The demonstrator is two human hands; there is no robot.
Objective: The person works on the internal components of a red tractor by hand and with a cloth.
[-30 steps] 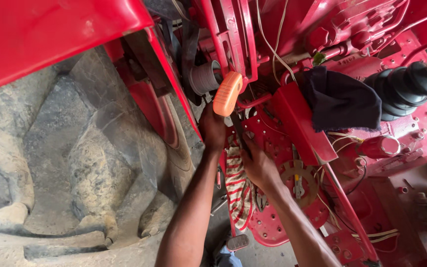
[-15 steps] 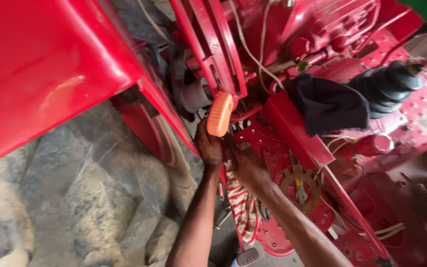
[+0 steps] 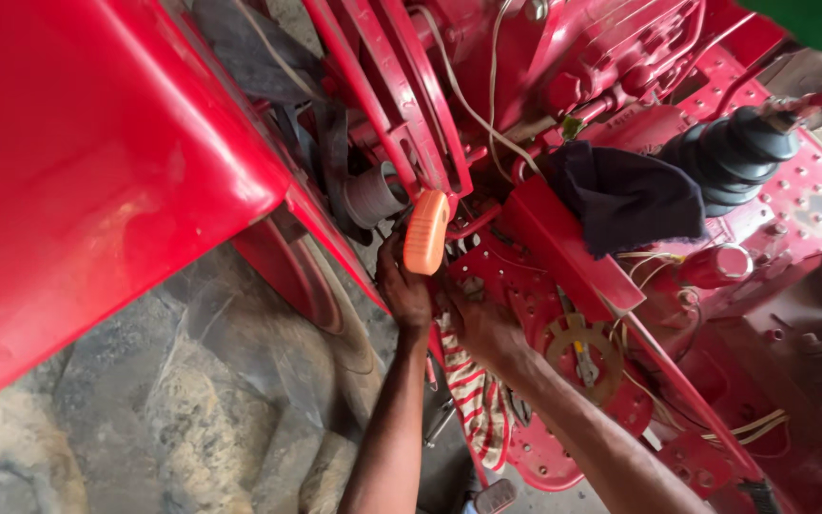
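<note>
My left hand (image 3: 403,290) reaches up to the lower end of an orange ribbed pedal pad (image 3: 427,231) on a red tractor. Its fingers curl in behind the pad's stem and are partly hidden. Just to the right, my right hand (image 3: 480,328) presses against the red perforated footplate (image 3: 525,286), with its fingertips tucked out of sight under the metal. A red-and-white striped cloth (image 3: 476,405) hangs below both wrists. Whether either hand grips a tool or a part does not show.
A big red fender (image 3: 97,162) fills the left, with the muddy tyre (image 3: 240,400) beneath it. A dark cloth (image 3: 625,195) lies on the red frame, beside a black rubber lever boot (image 3: 734,157). Loose wires (image 3: 473,105) and a round toothed plate (image 3: 582,347) sit close by.
The camera has swung so the fender fills more of the left side. Both hands stay at the same spot under the orange pad, with only slight shifts.
</note>
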